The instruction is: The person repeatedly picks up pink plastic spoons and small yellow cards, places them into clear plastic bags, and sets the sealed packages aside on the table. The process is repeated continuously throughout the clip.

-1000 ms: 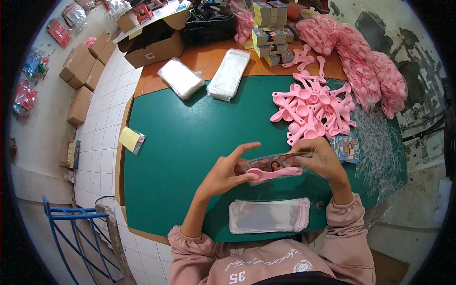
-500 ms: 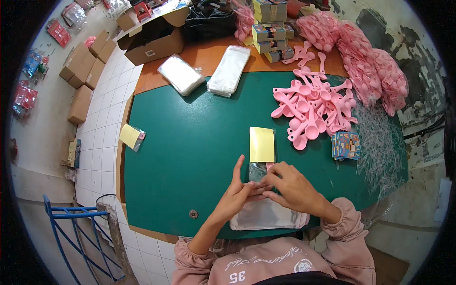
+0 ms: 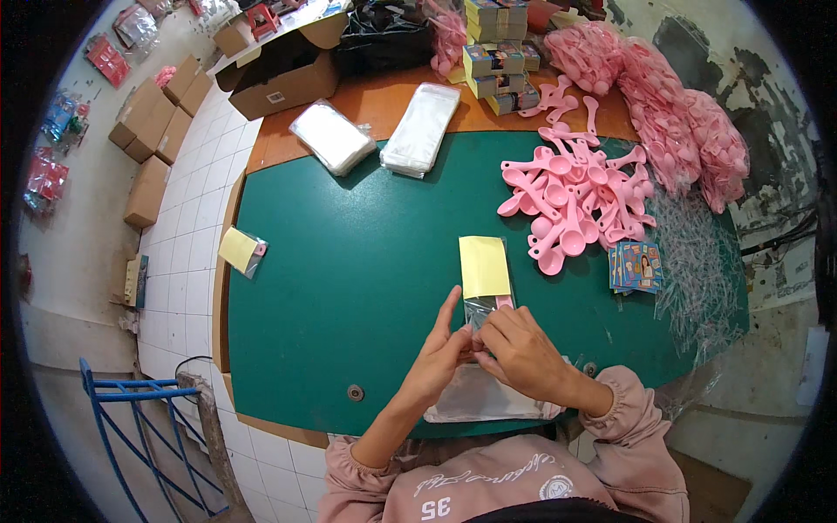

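A clear plastic bag lies in front of me with a yellow card in its far part. Part of a pink spoon shows below the card, its rest hidden by my fingers. My left hand pinches the bag's near end, forefinger stretched up along its left edge. My right hand closes on the same end from the right, fingertips bent down. Just under my hands lies a stack of clear bags at the table's near edge.
A heap of pink spoons covers the right of the green table, beside small printed cards. One filled bag lies at the left edge. Two stacks of clear bags and an open carton stand farther back.
My hands have come closer together at the bag's near end, and my left forefinger has lowered toward it. The bag and its yellow card have shifted slightly right and tilted.
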The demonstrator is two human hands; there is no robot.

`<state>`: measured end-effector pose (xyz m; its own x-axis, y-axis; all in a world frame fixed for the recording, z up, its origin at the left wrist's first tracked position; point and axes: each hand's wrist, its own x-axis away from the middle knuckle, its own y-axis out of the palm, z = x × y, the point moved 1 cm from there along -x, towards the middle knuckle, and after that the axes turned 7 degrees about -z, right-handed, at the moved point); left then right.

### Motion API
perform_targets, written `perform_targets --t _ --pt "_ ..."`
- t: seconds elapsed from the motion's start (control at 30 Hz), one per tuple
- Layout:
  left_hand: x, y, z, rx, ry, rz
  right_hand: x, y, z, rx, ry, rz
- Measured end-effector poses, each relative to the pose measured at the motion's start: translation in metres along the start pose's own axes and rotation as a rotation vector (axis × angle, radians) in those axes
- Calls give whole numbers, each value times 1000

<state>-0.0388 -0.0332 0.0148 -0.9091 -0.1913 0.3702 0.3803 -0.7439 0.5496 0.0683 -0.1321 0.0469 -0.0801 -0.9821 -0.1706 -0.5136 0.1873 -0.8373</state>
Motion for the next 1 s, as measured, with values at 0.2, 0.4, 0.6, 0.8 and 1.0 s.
perform_targets --t 0.2,0.4,0.6,0.8,1.0 --pt "-4 -1 -5 -158 140 73 3 -3 2 60 -56 -55" --pt "-9 12 10 -52 178 187 9 -27 19 -312 -136 -294" --pt "-7 -5 11 -123 48 -61 81 -164 144 -755 201 -57" --pt "-8 1 8 -95 -2 -112 149 -174 210 658 861 169" --pt "-6 -3 6 -143 33 -127 16 -29 44 -256 140 -105"
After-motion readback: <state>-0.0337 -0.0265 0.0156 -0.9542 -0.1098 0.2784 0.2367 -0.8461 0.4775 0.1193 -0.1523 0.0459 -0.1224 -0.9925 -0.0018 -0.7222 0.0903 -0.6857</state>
